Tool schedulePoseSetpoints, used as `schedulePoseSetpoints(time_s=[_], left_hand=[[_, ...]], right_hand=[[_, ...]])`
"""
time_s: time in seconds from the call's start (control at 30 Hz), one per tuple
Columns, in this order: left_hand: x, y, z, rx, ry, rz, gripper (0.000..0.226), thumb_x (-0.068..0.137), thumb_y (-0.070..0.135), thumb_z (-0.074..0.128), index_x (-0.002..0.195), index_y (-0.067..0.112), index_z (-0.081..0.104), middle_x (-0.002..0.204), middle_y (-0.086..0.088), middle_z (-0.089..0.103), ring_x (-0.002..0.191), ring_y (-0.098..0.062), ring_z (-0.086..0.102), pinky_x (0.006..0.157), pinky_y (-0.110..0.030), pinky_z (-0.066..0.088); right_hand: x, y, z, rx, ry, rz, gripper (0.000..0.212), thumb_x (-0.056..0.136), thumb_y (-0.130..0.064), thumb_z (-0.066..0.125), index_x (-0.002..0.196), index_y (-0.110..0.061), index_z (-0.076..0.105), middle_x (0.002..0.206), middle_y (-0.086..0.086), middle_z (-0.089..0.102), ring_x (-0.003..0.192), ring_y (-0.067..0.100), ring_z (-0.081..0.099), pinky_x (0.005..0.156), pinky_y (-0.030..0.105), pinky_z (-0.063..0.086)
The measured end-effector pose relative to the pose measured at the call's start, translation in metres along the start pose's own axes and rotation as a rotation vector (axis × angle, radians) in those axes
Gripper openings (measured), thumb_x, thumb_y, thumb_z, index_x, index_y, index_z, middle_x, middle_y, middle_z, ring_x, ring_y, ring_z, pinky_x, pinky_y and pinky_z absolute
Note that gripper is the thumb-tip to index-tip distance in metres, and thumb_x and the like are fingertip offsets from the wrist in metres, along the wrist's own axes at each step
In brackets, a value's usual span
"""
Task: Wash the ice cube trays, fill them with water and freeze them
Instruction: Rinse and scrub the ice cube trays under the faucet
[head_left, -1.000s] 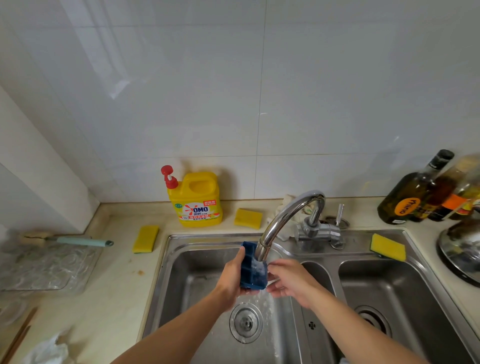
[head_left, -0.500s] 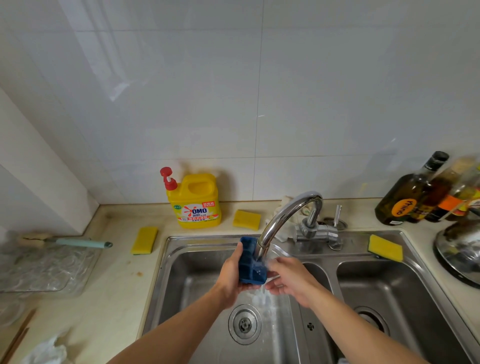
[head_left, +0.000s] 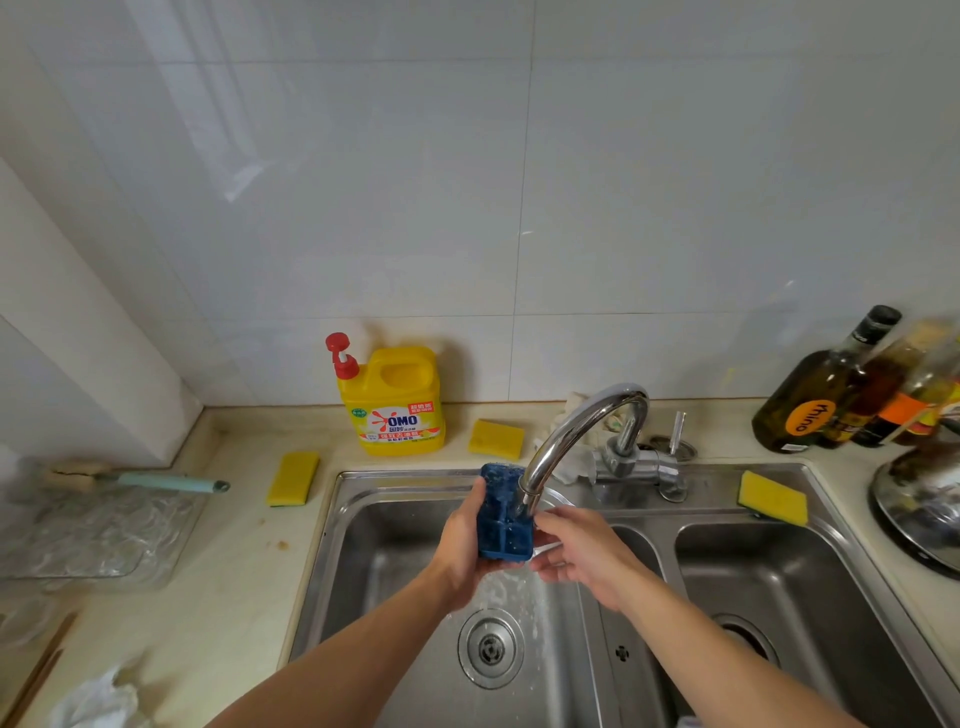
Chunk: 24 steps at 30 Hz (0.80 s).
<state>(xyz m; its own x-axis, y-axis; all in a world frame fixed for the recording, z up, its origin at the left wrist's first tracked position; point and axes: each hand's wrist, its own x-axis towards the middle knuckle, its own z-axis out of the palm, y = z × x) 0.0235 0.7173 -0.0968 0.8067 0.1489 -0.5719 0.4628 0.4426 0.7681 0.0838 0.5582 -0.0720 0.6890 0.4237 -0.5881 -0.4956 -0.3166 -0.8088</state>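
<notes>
A pale desk (head_left: 244, 561) carries a steel double sink (head_left: 405, 474) along its back edge. The curved faucet (head_left: 576, 423) runs water into the left basin. A yellow detergent jug (head_left: 397, 410) stands at the desk's back edge. Over the left basin, the left hand (head_left: 462, 551) wraps around the blue ice cube tray (head_left: 501, 514), held upright under the spout. The right hand (head_left: 582, 556), fingers half curled, touches the tray's right edge; I cannot tell whether it grips. Three yellow sponges (head_left: 293, 478) lie around the sink.

dark blue ice cube tray (head_left: 505, 514), yellow detergent jug (head_left: 393, 402) with red pump, three yellow sponges (head_left: 293, 478).
</notes>
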Motion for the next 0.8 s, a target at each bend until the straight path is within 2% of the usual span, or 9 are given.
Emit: schedulePoseSetpoints(time_s=[0.2,0.4,0.63,0.8], left_hand=[[-0.001,0.001,-0.001,0.017,-0.014,0.015,0.058,0.101,0.063,0.036,0.122,0.021,0.069,0.114,-0.008,0.076,0.103,-0.025,0.074,0.076,-0.037,0.059],[-0.003,0.000,-0.005,0.054,-0.017,0.010,0.056,0.101,0.063,0.036,0.122,0.022,0.068,0.112,-0.007,0.077,0.100,-0.024,0.075,0.076,-0.038,0.060],[-0.007,-0.005,-0.014,0.160,0.016,-0.079,0.050,0.098,0.062,0.046,0.117,0.020,0.067,0.101,-0.008,0.078,0.095,-0.031,0.073,0.066,-0.037,0.059],[-0.010,-0.014,-0.022,0.135,-0.003,-0.157,0.054,0.094,0.063,0.053,0.118,0.017,0.066,0.103,-0.013,0.078,0.101,-0.036,0.072,0.070,-0.040,0.060]], right_hand=[[-0.001,0.000,0.000,0.010,0.008,0.000,0.019,0.099,-0.024,0.065,0.109,-0.009,0.071,0.098,0.018,0.076,0.074,0.027,0.072,0.073,0.038,0.061],[-0.002,0.004,-0.001,-0.027,0.032,0.011,0.016,0.100,-0.020,0.062,0.111,-0.010,0.068,0.106,0.019,0.073,0.073,0.026,0.072,0.072,0.037,0.062],[-0.006,0.006,-0.006,-0.085,0.031,0.020,0.017,0.102,-0.021,0.059,0.112,-0.009,0.065,0.109,0.020,0.070,0.074,0.025,0.072,0.072,0.035,0.062],[-0.007,0.007,-0.005,-0.099,0.046,0.022,0.008,0.102,-0.019,0.058,0.108,-0.015,0.063,0.113,0.019,0.066,0.076,0.026,0.071,0.072,0.036,0.062]])
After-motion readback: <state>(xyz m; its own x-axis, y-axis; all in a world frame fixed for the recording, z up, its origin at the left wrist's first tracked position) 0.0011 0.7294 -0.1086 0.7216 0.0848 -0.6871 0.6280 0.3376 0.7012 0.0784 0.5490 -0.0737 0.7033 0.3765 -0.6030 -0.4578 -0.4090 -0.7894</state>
